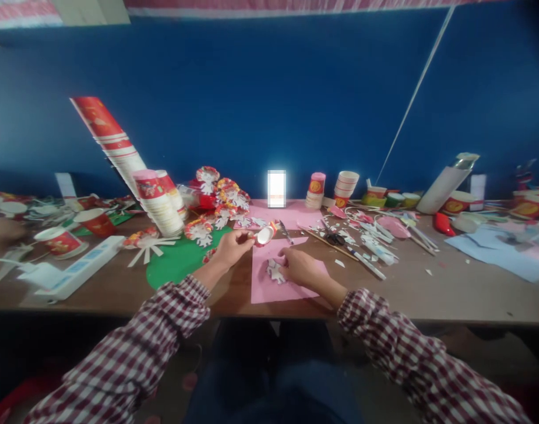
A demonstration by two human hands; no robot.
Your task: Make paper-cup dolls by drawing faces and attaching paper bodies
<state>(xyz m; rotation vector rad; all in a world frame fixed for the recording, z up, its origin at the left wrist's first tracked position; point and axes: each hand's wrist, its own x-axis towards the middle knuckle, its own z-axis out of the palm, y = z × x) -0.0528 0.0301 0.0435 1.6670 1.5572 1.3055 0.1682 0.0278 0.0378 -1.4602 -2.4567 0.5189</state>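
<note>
Between the thumb and fingers of my left hand (235, 246) is a cut-off paper cup bottom (265, 236), white inside with a red and yellow edge. Just right of it, my right hand (302, 268) is low over a sheet of pink paper (260, 290). Its fingers are closed at the edge of a white paper cutout (275, 271) with a jagged dark outline, which lies on the pink sheet. Whether they grip the cutout or only touch it is hard to see. A dark pen (286, 232) lies behind my hands.
Left of my hands lie green paper (172, 262), several decorated cup cutouts (229, 194) and a power strip (86, 268). Tall cup stacks (161, 206) lean behind. To the right are paper scraps (366, 232), a white marker (367, 263) and blue paper (494, 250). Another person's hand (5, 235) shows far left.
</note>
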